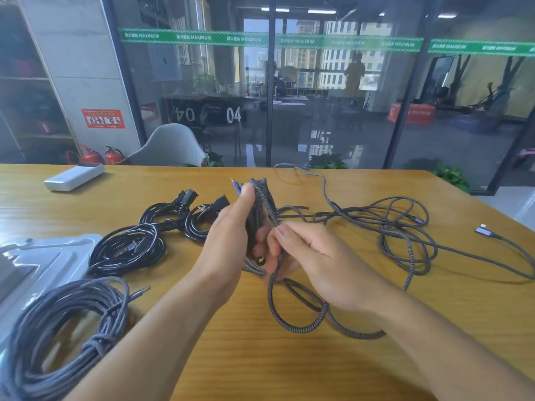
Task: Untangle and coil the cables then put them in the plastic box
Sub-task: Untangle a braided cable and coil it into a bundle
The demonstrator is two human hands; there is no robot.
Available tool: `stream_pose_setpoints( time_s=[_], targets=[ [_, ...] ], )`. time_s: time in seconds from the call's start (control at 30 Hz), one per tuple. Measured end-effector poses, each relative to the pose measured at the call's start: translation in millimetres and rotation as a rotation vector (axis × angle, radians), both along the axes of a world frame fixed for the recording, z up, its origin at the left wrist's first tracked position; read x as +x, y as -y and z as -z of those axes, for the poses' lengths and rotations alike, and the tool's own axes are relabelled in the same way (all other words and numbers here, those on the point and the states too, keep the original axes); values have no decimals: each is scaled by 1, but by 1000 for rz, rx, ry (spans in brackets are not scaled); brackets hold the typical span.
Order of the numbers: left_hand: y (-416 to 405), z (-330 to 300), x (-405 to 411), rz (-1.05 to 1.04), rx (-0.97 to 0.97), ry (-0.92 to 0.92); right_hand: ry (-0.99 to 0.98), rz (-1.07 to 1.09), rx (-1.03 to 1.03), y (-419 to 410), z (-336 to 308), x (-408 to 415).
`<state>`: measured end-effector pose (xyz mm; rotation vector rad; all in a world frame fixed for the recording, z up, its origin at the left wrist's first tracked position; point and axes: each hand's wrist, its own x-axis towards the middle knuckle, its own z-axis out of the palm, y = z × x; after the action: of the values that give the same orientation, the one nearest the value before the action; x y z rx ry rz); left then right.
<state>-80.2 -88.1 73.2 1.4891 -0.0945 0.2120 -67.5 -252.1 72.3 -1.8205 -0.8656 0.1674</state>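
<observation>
My left hand (231, 235) grips an upright bundle of grey braided cable loops (260, 204) above the table's middle. My right hand (307, 256) pinches the strand of the same cable just right of the bundle. From there the cable drops in loose loops (298, 314) and runs into a tangled heap (405, 227) at the right, with a grey plug (485, 231) lying at the far right. A coiled grey braided cable (58, 337) lies at the lower left. The clear plastic box (37, 256) stands at the left edge.
Three coiled black power cables (127, 250) (162, 212) (202, 218) lie left of my hands on the wooden table (289, 371). A white power bank (73, 176) sits at the back left. Behind the table are a white chair (170, 146) and a glass wall.
</observation>
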Motion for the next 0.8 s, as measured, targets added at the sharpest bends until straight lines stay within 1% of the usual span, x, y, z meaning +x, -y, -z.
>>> stream_pose_setpoints(
  time_s=[0.1, 0.17, 0.33, 0.43, 0.5, 0.6, 0.7, 0.8],
  targets=[
    [1, -3, -3, 7, 70, 30, -81, -33, -50, -1, 0, -1],
    [1, -3, -1, -15, 73, 55, -106, -54, -100, -1, -1, -3],
    [-5, -1, 6, -114, -32, 58, -37, -25, -301, -1, 4, -1],
    [-17, -4, 8, -160, -125, 74, -109, -14, -447, 0, 6, 1],
    [-22, -6, 9, -171, -178, 70, -122, -96, -525, 2, 6, 4],
    [-20, -7, 8, -122, -230, 72, -115, -194, -575, 6, 3, 5],
    [-17, -8, 5, -50, -269, 104, -56, -223, -621, 5, 3, 5],
    [-15, -8, 3, 37, -300, 113, -42, -226, -631, 3, 7, 7]
  ],
)
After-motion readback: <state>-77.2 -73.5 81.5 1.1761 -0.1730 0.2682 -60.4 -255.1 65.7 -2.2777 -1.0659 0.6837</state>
